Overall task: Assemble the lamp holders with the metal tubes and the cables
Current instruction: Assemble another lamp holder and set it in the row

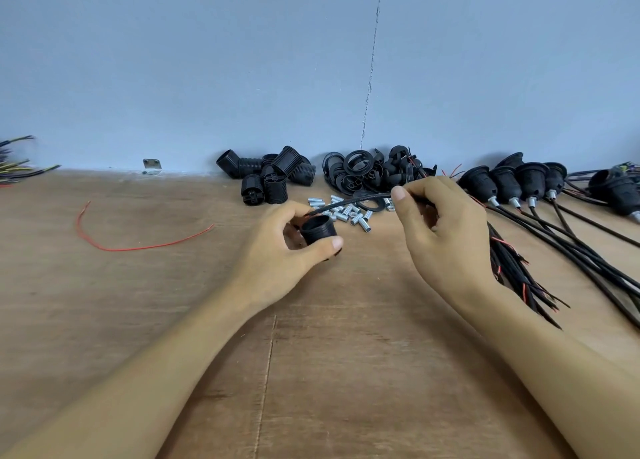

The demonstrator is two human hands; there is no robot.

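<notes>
My left hand (277,250) grips a black threaded lamp holder (318,229) just above the wooden table (173,285). My right hand (443,230) pinches a black cable (349,205) between thumb and fingers; the cable's free end reaches to the holder's rim. Several small silver metal tubes (349,212) lie scattered on the table just behind both hands. A bundle of loose black cables (516,275) with red wire tips lies under my right wrist.
A pile of black threaded holders (270,174) and a heap of black rings and caps (374,171) sit by the blue wall. Several finished holders with tubes and cables (512,184) lie at the right. A loose red wire (138,247) lies at the left.
</notes>
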